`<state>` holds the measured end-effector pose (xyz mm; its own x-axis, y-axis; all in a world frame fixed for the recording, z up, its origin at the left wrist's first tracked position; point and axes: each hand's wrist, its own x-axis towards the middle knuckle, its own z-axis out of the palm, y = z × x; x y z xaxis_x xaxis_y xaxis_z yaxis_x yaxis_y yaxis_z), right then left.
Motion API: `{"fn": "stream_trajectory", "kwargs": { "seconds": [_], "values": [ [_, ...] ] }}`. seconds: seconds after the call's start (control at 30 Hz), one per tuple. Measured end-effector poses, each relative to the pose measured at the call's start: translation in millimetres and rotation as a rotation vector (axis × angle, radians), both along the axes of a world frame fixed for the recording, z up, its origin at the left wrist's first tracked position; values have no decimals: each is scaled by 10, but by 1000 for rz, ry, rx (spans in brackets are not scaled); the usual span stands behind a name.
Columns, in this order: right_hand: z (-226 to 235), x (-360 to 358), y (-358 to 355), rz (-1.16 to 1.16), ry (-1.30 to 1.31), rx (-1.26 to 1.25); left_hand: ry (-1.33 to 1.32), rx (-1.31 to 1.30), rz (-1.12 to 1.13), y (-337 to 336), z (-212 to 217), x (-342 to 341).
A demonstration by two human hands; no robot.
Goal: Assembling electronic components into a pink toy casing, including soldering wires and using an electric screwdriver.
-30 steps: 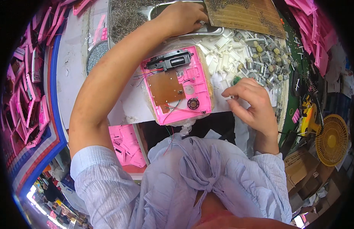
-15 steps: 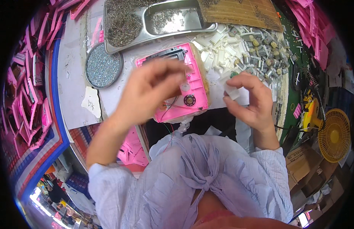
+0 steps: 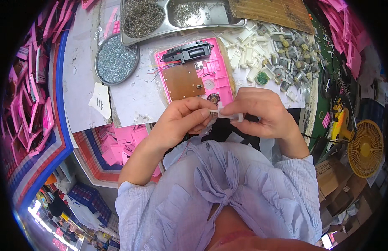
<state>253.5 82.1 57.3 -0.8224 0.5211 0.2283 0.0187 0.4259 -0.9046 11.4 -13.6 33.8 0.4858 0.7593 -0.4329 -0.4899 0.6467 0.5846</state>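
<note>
Both my hands meet just in front of a pink plastic casing (image 3: 227, 79). My right hand (image 3: 260, 113) pinches a small white plastic part (image 3: 225, 111) between thumb and fingers. At the part's left end, my left hand (image 3: 183, 119) has its thumb and fingertips closed on it; whether a smaller piece sits there too is hidden. Inside the casing lie a brown circuit board (image 3: 181, 81), a black module (image 3: 187, 52) with red wires along the far side, and a small round speaker (image 3: 213, 98), partly covered by my fingers.
Beyond the casing stands a metal tray (image 3: 166, 21) of screws, partly under a cardboard sheet (image 3: 273, 14). A round dish (image 3: 117, 58) of tiny metal pieces is at left. White parts (image 3: 248, 52) and small motors (image 3: 292, 54) are heaped at right, near a yellow fan (image 3: 366, 148).
My hands have come together in front of the casing, the right bringing the white part leftward. My left hand has come off the casing, so the circuit board now shows.
</note>
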Motion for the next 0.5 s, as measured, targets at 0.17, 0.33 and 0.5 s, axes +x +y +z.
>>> {"fn": "stream_trajectory", "kwargs": {
  "seconds": [0.17, 0.33, 0.5],
  "values": [
    [57, 106, -3, -26, 34, 78, -5, 16, -20, 10, -3, 21],
    [-43, 91, -62, 33, -20, 137, 154, 39, -58, 22, 62, 101],
    [-119, 256, -45, -10, -94, 15, 472, 130, -243, 309, 380, 13]
  ]
}}
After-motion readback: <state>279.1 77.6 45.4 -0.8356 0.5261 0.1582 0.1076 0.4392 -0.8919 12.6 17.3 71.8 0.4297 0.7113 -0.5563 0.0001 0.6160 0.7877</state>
